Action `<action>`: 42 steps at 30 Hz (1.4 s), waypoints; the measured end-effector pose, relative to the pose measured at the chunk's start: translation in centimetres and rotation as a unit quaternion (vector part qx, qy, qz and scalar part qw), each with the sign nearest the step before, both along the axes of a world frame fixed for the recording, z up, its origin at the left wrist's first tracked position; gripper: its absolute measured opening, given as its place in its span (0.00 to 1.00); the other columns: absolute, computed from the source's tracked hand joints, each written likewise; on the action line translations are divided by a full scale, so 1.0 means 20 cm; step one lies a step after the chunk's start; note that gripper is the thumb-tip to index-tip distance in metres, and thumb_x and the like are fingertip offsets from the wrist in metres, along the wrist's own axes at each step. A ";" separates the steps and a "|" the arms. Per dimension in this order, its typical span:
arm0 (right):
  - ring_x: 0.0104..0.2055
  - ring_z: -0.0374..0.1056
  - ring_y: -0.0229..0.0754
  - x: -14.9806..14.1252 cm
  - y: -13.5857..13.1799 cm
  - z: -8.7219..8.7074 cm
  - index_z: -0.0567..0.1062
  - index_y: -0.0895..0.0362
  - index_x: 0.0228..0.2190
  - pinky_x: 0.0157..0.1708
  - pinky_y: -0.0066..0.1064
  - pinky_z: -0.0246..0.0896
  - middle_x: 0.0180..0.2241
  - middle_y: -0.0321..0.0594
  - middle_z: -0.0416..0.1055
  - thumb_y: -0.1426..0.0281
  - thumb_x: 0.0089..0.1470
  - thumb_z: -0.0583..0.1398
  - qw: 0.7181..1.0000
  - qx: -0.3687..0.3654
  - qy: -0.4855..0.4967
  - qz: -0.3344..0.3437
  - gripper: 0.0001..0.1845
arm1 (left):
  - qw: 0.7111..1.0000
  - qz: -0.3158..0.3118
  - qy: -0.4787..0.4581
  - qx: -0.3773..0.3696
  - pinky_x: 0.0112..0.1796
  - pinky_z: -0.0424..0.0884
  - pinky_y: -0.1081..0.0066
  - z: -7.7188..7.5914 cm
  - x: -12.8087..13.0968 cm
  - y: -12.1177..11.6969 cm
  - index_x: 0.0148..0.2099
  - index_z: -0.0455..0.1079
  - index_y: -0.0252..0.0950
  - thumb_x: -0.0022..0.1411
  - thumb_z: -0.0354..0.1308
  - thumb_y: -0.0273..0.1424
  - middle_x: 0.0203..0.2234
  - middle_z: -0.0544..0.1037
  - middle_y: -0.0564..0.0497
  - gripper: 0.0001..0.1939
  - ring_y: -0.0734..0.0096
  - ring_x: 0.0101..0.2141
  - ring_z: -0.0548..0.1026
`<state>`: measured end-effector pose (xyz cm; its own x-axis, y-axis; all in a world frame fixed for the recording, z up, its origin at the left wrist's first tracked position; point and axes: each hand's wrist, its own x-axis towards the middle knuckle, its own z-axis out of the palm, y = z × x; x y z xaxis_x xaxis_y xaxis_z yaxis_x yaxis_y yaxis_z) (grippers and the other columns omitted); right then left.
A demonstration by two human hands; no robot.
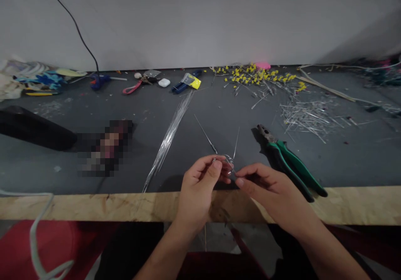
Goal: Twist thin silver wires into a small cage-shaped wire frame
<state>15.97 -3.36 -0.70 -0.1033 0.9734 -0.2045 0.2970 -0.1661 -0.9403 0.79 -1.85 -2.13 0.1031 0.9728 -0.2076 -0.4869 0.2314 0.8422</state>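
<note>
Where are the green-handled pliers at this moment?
In the head view, the pliers lie on the grey tabletop at right, beside the right hand, nearer than the silvery wire pile.

Head view, one: worn on the person's head, above the near side of the work surface (140,142). Facing: forward and steeply down. Nearest: forearms (167,250), entering at the bottom. Close range, just below centre: left hand (199,182) and right hand (271,190). Lower band: wooden front edge (78,207), running crosswise. Farthest: pale wall (194,25), across the top. Coverage: wide, surface seen from front edge to wall.
</note>
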 end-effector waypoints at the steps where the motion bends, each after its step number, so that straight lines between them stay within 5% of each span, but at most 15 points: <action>1: 0.34 0.70 0.41 0.00 0.00 0.00 0.75 0.50 0.31 0.35 0.32 0.66 0.31 0.36 0.75 0.62 0.52 0.61 1.000 0.001 0.005 0.002 0.06 | 1.000 -0.004 0.005 0.002 0.32 0.72 0.72 0.00 0.00 0.00 0.38 0.74 0.37 0.59 0.58 0.32 0.30 0.79 0.50 0.06 0.72 0.32 0.75; 7: 0.35 0.71 0.41 -0.01 0.00 0.02 0.75 0.49 0.31 0.36 0.32 0.66 0.32 0.36 0.75 0.62 0.52 0.61 1.000 -0.009 0.023 0.002 0.05 | 0.999 -0.012 0.041 0.000 0.32 0.73 0.69 -0.01 -0.01 -0.01 0.49 0.72 0.42 0.59 0.58 0.34 0.30 0.79 0.50 0.15 0.69 0.32 0.76; 18: 0.30 0.65 0.38 -0.03 0.01 -0.01 0.70 0.52 0.28 0.29 0.30 0.60 0.28 0.34 0.70 0.61 0.51 0.61 0.999 -0.023 0.038 -0.016 0.08 | 0.994 -0.003 0.104 0.016 0.34 0.72 0.72 -0.03 0.00 -0.01 0.46 0.74 0.42 0.59 0.58 0.35 0.31 0.79 0.50 0.13 0.72 0.33 0.75; 24: 0.30 0.67 0.36 -0.05 0.02 -0.03 0.67 0.53 0.28 0.31 0.28 0.61 0.27 0.32 0.70 0.62 0.51 0.62 0.993 -0.029 0.110 -0.039 0.10 | 0.999 -0.013 0.032 0.004 0.31 0.73 0.74 -0.03 0.00 -0.01 0.44 0.73 0.41 0.58 0.59 0.31 0.33 0.78 0.52 0.10 0.74 0.31 0.75; 42: 0.34 0.68 0.37 -0.06 0.02 -0.01 0.70 0.53 0.33 0.35 0.30 0.64 0.31 0.34 0.70 0.68 0.50 0.62 0.995 -0.003 0.094 -0.046 0.07 | 0.998 0.057 0.025 0.007 0.35 0.74 0.72 -0.02 0.02 -0.01 0.38 0.69 0.37 0.56 0.61 0.26 0.30 0.77 0.54 0.07 0.74 0.33 0.76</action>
